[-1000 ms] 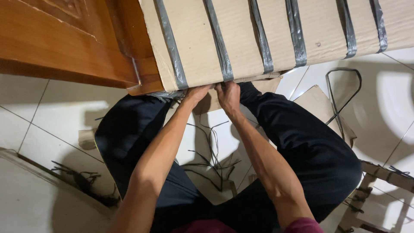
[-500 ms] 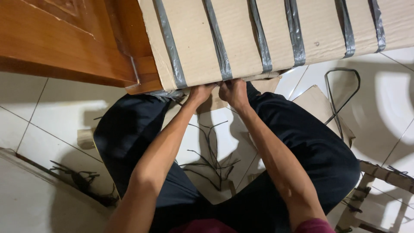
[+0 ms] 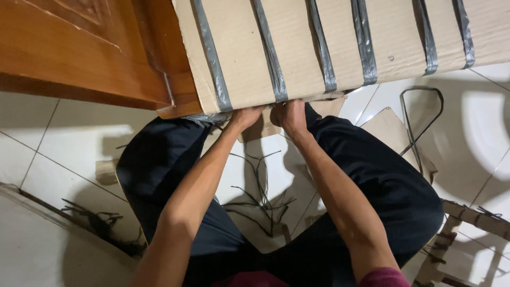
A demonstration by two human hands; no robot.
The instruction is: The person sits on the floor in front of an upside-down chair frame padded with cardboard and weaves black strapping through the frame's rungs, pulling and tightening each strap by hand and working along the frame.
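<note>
Where the view begins: two bare forearms run up from the bottom edge over legs in dark trousers (image 3: pixel 382 186), the person seated on a white tiled floor (image 3: pixel 64 138).
Between the legs: loose dark strap offcuts (image 3: pixel 263 202) lie scattered on the tiles, with cardboard scraps (image 3: pixel 396 133) to the right.
Left hand (image 3: pixel 245 116): at the lower edge of the cardboard package (image 3: pixel 297 48), fingers curled under that edge and mostly hidden; they appear clenched on it.
Right hand (image 3: pixel 289 114): just beside the left, touching the same edge, fingers tucked beneath and gripping it.
Cardboard package: long, flat, tilted across the top of the view, bound by several grey plastic straps (image 3: pixel 271 53) running across it.
Farther left: a brown wooden door (image 3: pixel 74 48) stands behind the package.
Farther right: a black strap loop (image 3: pixel 419 122) lies on the floor.
</note>
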